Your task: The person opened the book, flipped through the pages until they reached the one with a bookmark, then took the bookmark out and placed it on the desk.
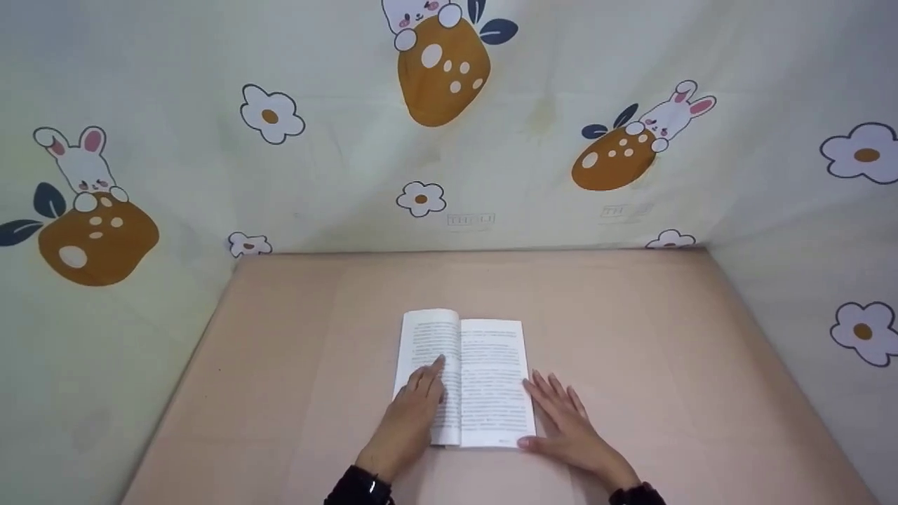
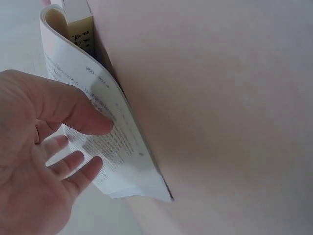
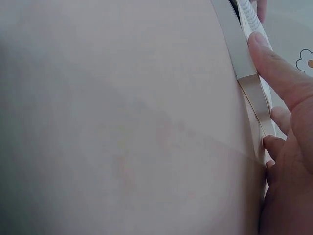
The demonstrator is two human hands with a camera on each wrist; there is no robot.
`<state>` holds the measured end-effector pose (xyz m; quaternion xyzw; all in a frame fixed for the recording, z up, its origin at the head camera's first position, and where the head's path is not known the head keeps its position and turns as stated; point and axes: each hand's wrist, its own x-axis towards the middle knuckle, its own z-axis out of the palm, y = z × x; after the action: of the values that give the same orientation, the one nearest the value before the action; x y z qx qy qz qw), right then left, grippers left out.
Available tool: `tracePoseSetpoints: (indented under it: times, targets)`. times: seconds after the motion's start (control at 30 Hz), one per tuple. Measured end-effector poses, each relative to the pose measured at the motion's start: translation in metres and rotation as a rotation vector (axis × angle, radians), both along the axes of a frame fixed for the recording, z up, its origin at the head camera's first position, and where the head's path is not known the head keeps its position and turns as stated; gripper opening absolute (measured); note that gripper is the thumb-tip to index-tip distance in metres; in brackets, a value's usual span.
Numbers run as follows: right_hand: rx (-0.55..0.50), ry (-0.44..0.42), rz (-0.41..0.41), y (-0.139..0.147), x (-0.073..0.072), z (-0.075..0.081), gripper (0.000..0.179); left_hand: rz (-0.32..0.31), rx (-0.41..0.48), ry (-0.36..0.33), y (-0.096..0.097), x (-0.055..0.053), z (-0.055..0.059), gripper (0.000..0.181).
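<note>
An open book (image 1: 493,393) with printed text lies on the table, its left pages bowing up toward the spine. My left hand (image 1: 419,400) rests on the left page, index finger pointing toward the upper spine. In the left wrist view, the thumb of that left hand (image 2: 58,107) lies over the page (image 2: 132,161) near its lower edge, the other fingers spread. My right hand (image 1: 565,424) is at the book's right side, thumb on the lower right corner and fingers extended along the edge. The right wrist view shows this right hand (image 3: 293,122) against the thick page edge (image 3: 254,93).
A pinkish-beige cloth covers the table (image 1: 316,337). Behind and beside it hang pale curtains (image 1: 337,175) printed with rabbits, brown fruit and flowers. Dark cuffs (image 1: 359,485) show at both wrists.
</note>
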<state>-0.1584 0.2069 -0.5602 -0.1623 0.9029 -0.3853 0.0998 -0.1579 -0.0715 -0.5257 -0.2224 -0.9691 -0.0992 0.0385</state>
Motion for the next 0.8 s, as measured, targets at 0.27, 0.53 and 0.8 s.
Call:
tracePoseSetpoints:
  times: [0.27,0.53,0.8]
  targets:
    - [0.002,0.019,0.005,0.0,0.0,0.0,0.088,-0.064,-0.061,0.033,0.001,0.005,0.003,0.051]
    - [0.003,-0.037,-0.008,-0.001,0.001,0.003,0.087,-0.03,-0.027,-0.031,0.01,0.003,0.005,0.04]
    - [0.004,-0.03,-0.004,0.0,0.002,0.006,0.086,0.002,0.044,-0.09,0.016,0.003,0.01,0.026]
